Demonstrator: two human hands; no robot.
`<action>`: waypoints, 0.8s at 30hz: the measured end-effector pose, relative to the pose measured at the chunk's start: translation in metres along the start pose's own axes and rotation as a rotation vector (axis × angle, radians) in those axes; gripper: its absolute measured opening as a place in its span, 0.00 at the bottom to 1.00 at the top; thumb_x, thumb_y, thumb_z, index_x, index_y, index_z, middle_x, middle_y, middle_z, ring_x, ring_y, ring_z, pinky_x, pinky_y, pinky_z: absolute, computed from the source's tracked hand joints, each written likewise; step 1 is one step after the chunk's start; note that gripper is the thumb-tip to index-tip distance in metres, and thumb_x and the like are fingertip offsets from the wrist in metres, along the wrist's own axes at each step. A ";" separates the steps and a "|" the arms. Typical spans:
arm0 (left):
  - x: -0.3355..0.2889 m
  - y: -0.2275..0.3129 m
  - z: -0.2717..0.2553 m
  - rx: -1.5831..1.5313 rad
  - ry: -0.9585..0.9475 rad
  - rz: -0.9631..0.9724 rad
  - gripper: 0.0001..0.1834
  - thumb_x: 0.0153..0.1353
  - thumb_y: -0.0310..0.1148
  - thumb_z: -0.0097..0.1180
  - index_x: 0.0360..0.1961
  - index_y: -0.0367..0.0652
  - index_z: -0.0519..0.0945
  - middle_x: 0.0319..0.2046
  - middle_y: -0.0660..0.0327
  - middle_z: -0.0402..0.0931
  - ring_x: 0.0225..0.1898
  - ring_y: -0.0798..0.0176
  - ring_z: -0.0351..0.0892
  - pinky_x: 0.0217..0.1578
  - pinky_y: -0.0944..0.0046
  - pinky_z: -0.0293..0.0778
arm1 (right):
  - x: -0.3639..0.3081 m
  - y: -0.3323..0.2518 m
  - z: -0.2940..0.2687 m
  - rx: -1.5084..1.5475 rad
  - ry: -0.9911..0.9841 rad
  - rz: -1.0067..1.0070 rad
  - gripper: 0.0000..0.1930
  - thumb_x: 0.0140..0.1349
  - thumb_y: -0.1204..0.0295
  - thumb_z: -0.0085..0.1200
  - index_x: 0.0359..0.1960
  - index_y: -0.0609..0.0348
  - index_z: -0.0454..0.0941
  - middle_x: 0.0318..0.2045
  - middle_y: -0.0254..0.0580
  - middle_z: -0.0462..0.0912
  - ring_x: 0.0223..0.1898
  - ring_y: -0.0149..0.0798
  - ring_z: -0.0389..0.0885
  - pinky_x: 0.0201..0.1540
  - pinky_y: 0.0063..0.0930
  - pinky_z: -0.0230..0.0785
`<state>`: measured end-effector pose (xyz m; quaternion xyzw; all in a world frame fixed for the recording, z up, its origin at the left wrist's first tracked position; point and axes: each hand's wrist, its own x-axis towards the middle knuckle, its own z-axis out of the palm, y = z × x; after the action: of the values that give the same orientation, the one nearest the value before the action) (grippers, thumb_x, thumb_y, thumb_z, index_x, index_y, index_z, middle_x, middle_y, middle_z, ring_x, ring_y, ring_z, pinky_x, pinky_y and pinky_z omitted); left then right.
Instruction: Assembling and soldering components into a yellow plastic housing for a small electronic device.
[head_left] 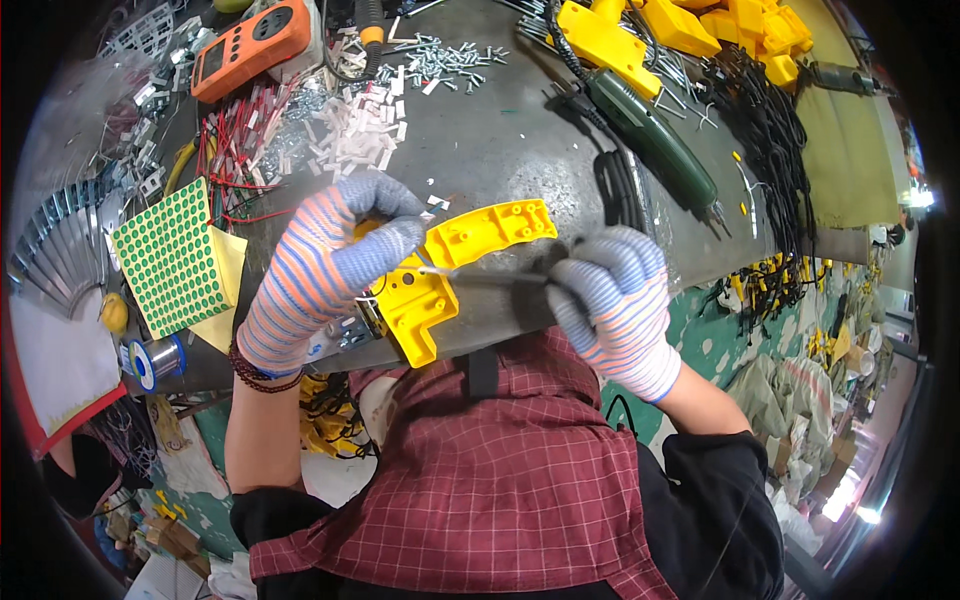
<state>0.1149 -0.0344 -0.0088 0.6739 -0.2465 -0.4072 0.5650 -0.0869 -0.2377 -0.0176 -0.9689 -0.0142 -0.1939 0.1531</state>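
My left hand (335, 265), in a striped knit glove, is closed on a yellow plastic housing half (425, 310). This housing has a curved handle with small screw posts inside, and its open side faces up. The fingers of that hand cover part of its body. My right hand (615, 305), gloved the same way, is closed around the end of a thin grey rod-shaped tool (480, 276). The tool points left, its pale tip over the middle of the housing; whether it touches cannot be made out. Its exact kind is unclear from its slim, blurred shape.
A green electric screwdriver (650, 135) lies at the back right, near yellow housings (690, 25) and black cables (765, 130). Loose screws (450, 65), white connector pieces (360, 125) and an orange meter (250, 48) lie behind. A green-dotted sticker sheet (172, 258) and solder spool (157, 362) sit left.
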 end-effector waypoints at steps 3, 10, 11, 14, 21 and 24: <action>0.000 0.003 -0.001 0.008 0.005 -0.004 0.11 0.58 0.30 0.60 0.40 0.35 0.79 0.33 0.63 0.79 0.36 0.71 0.76 0.41 0.68 0.73 | -0.002 0.013 0.003 -0.095 0.090 0.057 0.14 0.47 0.72 0.64 0.38 0.55 0.78 0.49 0.45 0.79 0.53 0.51 0.76 0.56 0.45 0.67; -0.001 -0.001 -0.005 -0.026 -0.007 -0.013 0.12 0.57 0.32 0.60 0.38 0.35 0.79 0.30 0.64 0.77 0.35 0.71 0.73 0.40 0.67 0.72 | -0.001 0.026 0.008 0.154 -0.027 -0.057 0.13 0.49 0.73 0.63 0.38 0.57 0.77 0.49 0.48 0.80 0.54 0.53 0.77 0.55 0.45 0.69; -0.003 0.002 -0.004 -0.026 -0.006 -0.014 0.12 0.57 0.32 0.60 0.38 0.35 0.79 0.30 0.64 0.77 0.35 0.71 0.73 0.40 0.67 0.72 | 0.000 0.028 0.006 0.241 -0.048 -0.081 0.13 0.50 0.73 0.63 0.38 0.57 0.77 0.48 0.46 0.81 0.52 0.52 0.78 0.55 0.45 0.69; -0.005 0.012 -0.001 0.190 -0.049 -0.043 0.10 0.58 0.31 0.59 0.36 0.35 0.79 0.30 0.63 0.77 0.35 0.71 0.74 0.41 0.67 0.72 | -0.003 0.034 0.006 0.222 -0.056 -0.086 0.12 0.51 0.73 0.63 0.38 0.56 0.78 0.44 0.43 0.82 0.49 0.49 0.80 0.55 0.45 0.69; 0.001 0.005 0.006 0.075 0.047 0.017 0.10 0.59 0.30 0.59 0.39 0.35 0.79 0.31 0.62 0.78 0.35 0.71 0.74 0.41 0.68 0.72 | -0.007 0.030 0.024 -0.031 0.146 0.028 0.12 0.53 0.71 0.61 0.39 0.54 0.78 0.39 0.40 0.82 0.44 0.47 0.80 0.56 0.46 0.66; 0.000 0.007 0.007 0.101 0.115 0.000 0.10 0.60 0.30 0.59 0.40 0.35 0.79 0.32 0.62 0.78 0.36 0.72 0.75 0.41 0.69 0.72 | -0.006 0.027 0.024 -0.100 0.119 0.030 0.15 0.52 0.71 0.60 0.43 0.52 0.78 0.44 0.39 0.80 0.50 0.46 0.77 0.61 0.49 0.61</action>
<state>0.1103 -0.0401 -0.0025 0.7239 -0.2341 -0.3547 0.5435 -0.0808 -0.2562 -0.0492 -0.9621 0.0192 -0.2495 0.1081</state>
